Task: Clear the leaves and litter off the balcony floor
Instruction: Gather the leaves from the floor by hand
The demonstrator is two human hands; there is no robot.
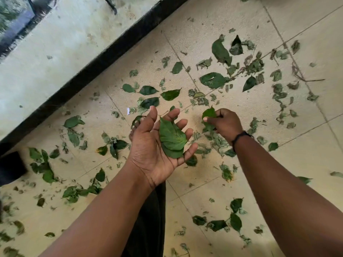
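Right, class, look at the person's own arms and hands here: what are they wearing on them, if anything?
Both forearms are bare, with no sleeves in view and no gloves. The left hand wears nothing: no ring or band shows on its fingers or wrist. The right hand has one item, a thin dark wristband snug around the wrist. No rings, a watch face or other markings can be seen.

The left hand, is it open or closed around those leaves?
Open. The left hand is palm up with fingers spread and only slightly curved, and the leaves lie flat on it, not clutched.
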